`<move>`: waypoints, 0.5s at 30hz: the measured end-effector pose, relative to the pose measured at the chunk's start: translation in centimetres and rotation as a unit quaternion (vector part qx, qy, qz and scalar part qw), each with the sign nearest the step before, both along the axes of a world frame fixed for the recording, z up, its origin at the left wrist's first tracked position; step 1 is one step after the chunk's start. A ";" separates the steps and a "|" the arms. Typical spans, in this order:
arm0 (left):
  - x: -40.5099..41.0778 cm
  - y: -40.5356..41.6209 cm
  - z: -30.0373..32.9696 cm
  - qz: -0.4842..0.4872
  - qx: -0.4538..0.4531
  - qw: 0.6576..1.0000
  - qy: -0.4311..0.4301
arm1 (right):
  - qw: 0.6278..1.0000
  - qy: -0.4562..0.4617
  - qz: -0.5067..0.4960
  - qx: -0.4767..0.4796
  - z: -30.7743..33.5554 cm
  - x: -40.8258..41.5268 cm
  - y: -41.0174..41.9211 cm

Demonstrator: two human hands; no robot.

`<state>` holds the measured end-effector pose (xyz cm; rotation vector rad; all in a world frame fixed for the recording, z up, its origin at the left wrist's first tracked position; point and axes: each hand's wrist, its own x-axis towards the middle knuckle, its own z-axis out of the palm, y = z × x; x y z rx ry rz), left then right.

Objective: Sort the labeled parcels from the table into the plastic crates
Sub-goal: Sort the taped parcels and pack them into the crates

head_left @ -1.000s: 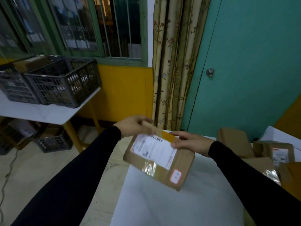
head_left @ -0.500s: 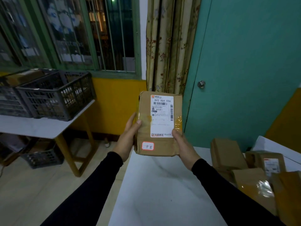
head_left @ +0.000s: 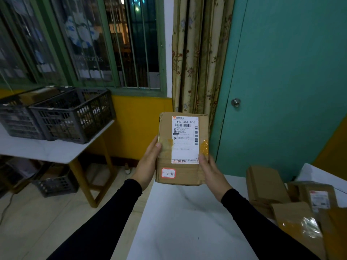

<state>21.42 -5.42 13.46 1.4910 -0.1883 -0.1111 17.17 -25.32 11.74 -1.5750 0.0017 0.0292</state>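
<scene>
Two hands: both grip one parcel (head_left: 183,149), held upright above the near table's (head_left: 187,222) far edge, label side toward the camera.
Left hand (head_left: 148,164): at the parcel's 9 o'clock edge; thumb lies up the front face, its tip beside a patch of yellow tape; the other fingers are hidden behind the box.
Right hand (head_left: 211,173): at the parcel's 4 o'clock corner; thumb presses the front just beside the shipping label (head_left: 185,139); remaining fingers are out of sight behind.
Arms: black sleeves (head_left: 112,212) run from the lower corners, converging toward the parcel.
Shipping label: white, upper right of the face; reads "843 X64 056" above a barcode; a second barcode runs down its right side; smaller print is too fine to read.
Sticker (head_left: 168,173): small, white with red border, at the parcel's 7 o'clock; handwriting illegible.
Other parcels (head_left: 266,186): piled at 4 o'clock on the near table.
Crates (head_left: 73,115): two dark plastic ones side by side at 10 o'clock, on a separate white table (head_left: 47,149), well apart from the hands.
</scene>
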 end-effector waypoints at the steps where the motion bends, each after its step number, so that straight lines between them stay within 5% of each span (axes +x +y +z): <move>1: -0.1 -0.1 0.0 0.003 0.006 1.000 -0.002 | 1.000 -0.001 0.000 -0.005 0.0 0.0 0.0; 15: -2.8 6.5 0.7 0.127 -0.010 0.992 0.002 | 0.994 -0.007 0.107 0.020 0.9 3.1 6.5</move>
